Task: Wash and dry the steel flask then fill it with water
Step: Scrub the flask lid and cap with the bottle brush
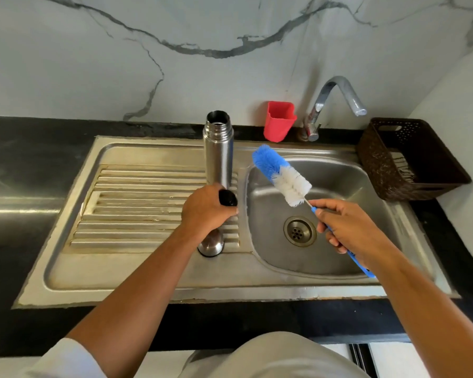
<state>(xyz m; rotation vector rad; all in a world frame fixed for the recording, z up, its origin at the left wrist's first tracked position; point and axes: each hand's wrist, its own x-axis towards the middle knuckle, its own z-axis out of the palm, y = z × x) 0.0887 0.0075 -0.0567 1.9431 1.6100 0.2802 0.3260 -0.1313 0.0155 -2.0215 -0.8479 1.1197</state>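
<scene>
The steel flask (219, 156) stands upright on the sink's ribbed drainboard (137, 203) with its mouth open. My left hand (206, 211) is in front of the flask's base and grips a black stopper (228, 198); the base is hidden behind the hand. Just below that hand, the flask's steel cap (210, 245) rests on the drainboard. My right hand (350, 230) grips the blue handle of a bottle brush. Its blue and white bristles (281, 174) point up and left over the sink basin (339, 181), to the right of the flask and apart from it.
A chrome tap (336, 99) rises behind the basin, its spout turned right. A red plastic holder (280, 121) hangs at the back wall. A dark brown basket (410, 159) sits on the black counter (38, 148) at the right. The drain (299, 231) shows in the basin.
</scene>
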